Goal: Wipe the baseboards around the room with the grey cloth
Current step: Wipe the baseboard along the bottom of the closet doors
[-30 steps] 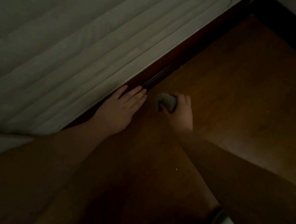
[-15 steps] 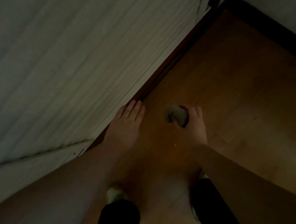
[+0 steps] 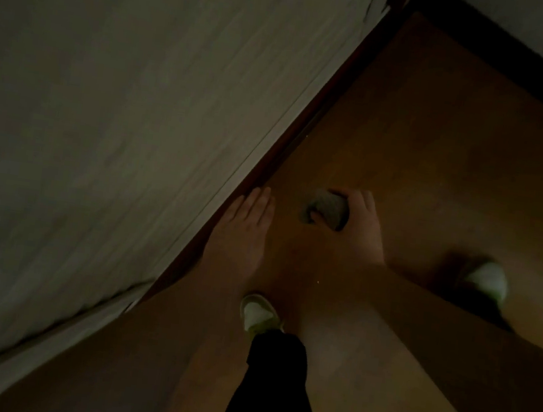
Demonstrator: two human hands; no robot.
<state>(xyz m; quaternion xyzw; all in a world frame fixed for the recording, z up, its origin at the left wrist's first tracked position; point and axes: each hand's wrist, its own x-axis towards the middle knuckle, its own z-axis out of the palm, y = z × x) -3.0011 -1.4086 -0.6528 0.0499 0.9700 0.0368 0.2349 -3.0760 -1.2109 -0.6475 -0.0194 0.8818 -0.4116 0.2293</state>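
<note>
Grey cloth (image 3: 326,209) sits bunched in the right hand (image 3: 358,229), off the dark baseboard (image 3: 303,123) beside the flat, released left hand (image 3: 242,233); baseboard ahead of both hands probably remains unwiped.

Both shoes (image 3: 261,313) now in view on the floor (image 3: 442,159), one stepped out right, blurred

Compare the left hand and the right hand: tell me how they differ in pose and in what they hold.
The left hand lies flat with straight fingers and holds nothing; the right hand curls round the balled grey cloth. The left hand lies close against the dark baseboard under the pale wall; the right hand is further out over the wooden floor. Both point forward, with bare forearms.
</note>
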